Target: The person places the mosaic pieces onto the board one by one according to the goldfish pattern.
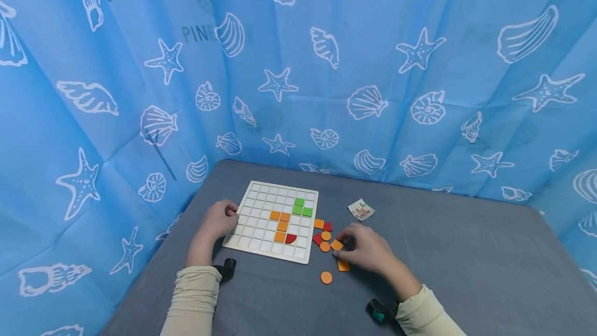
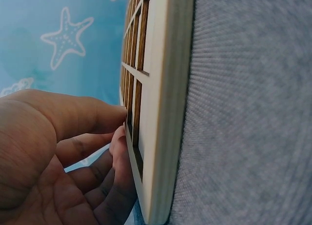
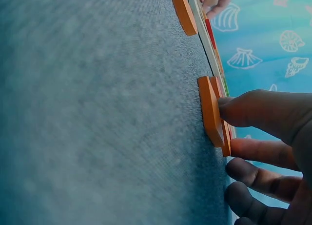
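A white grid board (image 1: 266,250) in a pale wooden frame lies on the grey table. Several orange squares, green squares (image 1: 298,210) and a red quarter-circle (image 1: 290,238) sit in its cells. My left hand (image 1: 220,220) holds the board's left edge; in the left wrist view the thumb (image 2: 92,115) lies at the grid side with fingers along the rim. Right of the board, my right hand (image 1: 366,248) pinches an orange square tile (image 1: 336,245) between thumb and index finger. Another orange square (image 3: 209,112) lies flat under that hand, nearer the right wrist camera.
Beside the board lie loose orange discs (image 1: 326,277), red pieces (image 1: 317,239) and an orange square (image 1: 319,223). A small patterned card (image 1: 361,210) lies farther back. A blue shell-print curtain (image 1: 298,108) hangs behind the table (image 1: 448,263).
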Action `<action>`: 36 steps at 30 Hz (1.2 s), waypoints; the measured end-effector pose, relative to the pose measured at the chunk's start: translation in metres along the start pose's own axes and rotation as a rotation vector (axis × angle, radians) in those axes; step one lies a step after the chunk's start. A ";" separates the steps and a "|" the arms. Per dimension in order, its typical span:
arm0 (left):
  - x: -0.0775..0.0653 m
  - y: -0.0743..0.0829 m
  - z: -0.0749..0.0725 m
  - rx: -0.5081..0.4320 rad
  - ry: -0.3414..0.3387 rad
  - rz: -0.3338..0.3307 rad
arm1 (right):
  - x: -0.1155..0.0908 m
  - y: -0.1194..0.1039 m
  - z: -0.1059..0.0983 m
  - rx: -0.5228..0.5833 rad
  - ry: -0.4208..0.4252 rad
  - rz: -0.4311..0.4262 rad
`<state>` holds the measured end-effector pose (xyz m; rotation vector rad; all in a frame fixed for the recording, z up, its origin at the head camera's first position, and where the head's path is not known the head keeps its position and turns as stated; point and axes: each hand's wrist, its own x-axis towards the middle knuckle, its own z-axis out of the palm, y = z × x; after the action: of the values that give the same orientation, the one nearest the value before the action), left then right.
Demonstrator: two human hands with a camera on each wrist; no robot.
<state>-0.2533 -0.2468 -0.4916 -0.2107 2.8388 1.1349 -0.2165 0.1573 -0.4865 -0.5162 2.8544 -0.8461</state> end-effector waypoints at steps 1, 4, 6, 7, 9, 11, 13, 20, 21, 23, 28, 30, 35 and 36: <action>0.000 0.000 0.000 0.001 0.000 0.000 | 0.000 0.000 0.000 -0.001 0.000 -0.003; 0.000 0.000 0.001 0.005 0.003 -0.003 | -0.001 -0.001 -0.001 -0.002 0.000 -0.012; 0.000 0.000 0.001 0.007 0.006 -0.005 | -0.001 -0.002 -0.002 0.000 -0.001 -0.017; 0.000 0.000 0.002 0.009 0.007 -0.006 | -0.001 -0.002 -0.002 0.002 -0.001 -0.018; 0.000 0.000 0.002 0.010 0.009 -0.005 | -0.002 -0.003 -0.002 0.005 -0.005 -0.019; 0.000 0.000 0.002 0.011 0.013 -0.002 | -0.002 -0.003 -0.003 0.010 -0.009 -0.018; 0.000 0.001 0.002 0.013 0.017 0.000 | -0.002 -0.003 -0.003 0.012 -0.011 -0.018; 0.000 0.001 0.003 0.011 0.025 0.007 | -0.003 -0.003 -0.003 0.013 -0.005 -0.029; 0.000 0.001 0.003 0.010 0.024 0.008 | -0.003 -0.003 -0.003 0.013 -0.004 -0.030; 0.000 0.002 0.002 0.005 0.018 0.008 | -0.003 -0.003 -0.003 0.013 0.000 -0.034; 0.002 0.002 0.001 0.005 0.017 0.010 | -0.002 -0.006 -0.008 0.019 0.004 -0.047; 0.002 0.002 0.001 0.012 0.022 0.011 | -0.002 -0.008 -0.010 0.025 0.005 -0.056; -0.001 0.003 0.000 0.017 0.021 0.005 | 0.003 -0.016 -0.013 0.027 0.018 -0.095; -0.001 0.003 0.000 0.015 0.018 0.006 | 0.004 -0.018 -0.013 0.030 0.019 -0.103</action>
<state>-0.2526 -0.2444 -0.4898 -0.2128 2.8648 1.1184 -0.2180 0.1484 -0.4654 -0.6596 2.8493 -0.9129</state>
